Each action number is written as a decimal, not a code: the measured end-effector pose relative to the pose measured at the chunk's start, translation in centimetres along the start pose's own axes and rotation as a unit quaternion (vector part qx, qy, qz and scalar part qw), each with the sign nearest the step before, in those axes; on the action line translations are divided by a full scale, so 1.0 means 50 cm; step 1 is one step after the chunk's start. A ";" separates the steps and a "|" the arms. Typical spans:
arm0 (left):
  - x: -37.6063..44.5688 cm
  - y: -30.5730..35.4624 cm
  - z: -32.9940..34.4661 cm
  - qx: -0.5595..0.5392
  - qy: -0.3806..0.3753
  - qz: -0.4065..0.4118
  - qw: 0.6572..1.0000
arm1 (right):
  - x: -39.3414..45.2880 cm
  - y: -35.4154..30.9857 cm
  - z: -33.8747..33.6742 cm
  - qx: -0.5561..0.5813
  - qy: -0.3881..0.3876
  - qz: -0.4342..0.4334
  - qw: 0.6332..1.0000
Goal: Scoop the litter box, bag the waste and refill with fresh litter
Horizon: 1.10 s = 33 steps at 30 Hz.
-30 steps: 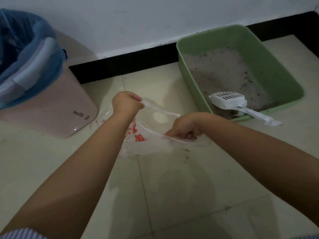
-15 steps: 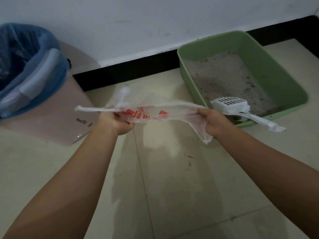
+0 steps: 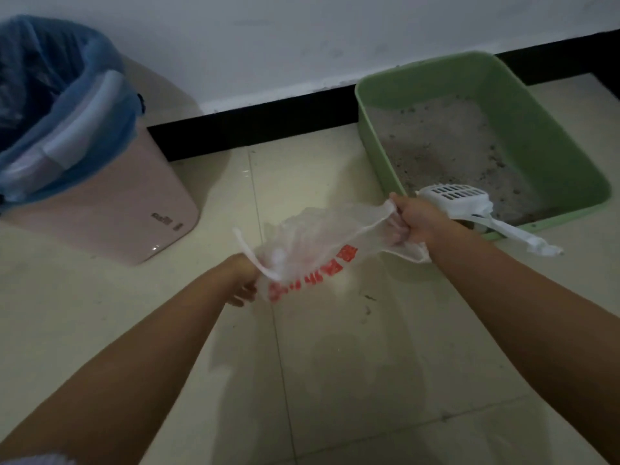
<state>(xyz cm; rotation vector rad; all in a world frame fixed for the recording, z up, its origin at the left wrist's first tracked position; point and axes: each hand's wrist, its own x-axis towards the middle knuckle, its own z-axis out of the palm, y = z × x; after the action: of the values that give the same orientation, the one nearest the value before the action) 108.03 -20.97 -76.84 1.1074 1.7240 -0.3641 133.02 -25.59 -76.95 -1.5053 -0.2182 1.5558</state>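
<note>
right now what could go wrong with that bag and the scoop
The thin plastic bag is stretched between the left hand and right hand; a hard pull could tear it. The right hand is close to the white scoop, which rests on the rim of the green litter box with its handle overhanging; a nudge might tip it onto the floor.

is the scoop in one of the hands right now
No, the white scoop rests on the near rim of the green litter box, while both hands grip the clear plastic bag.

Thin clear plastic bag (image 3: 312, 243); glossy, seemingly plastic bin (image 3: 127, 209).
</note>
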 end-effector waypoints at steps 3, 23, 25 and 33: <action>-0.053 0.008 0.025 0.382 -0.071 0.031 0.921 | 0.001 0.002 0.003 0.025 0.021 -0.001 0.999; 0.021 0.029 0.005 -0.355 -0.082 0.206 0.908 | -0.018 -0.005 -0.047 -0.191 -0.111 0.064 0.973; 0.027 0.009 -0.036 -0.421 -0.224 0.190 0.858 | -0.020 -0.011 -0.063 -0.229 -0.122 0.079 0.962; 0.035 -0.078 -0.058 -0.425 -0.354 0.227 0.802 | -0.059 -0.042 -0.068 -0.019 -0.186 0.045 0.981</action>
<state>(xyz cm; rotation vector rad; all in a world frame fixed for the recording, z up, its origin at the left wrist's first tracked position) 103.06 -20.18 -78.01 0.5452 0.7349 0.2808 136.39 -28.04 -74.24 -1.2560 -0.3999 1.9109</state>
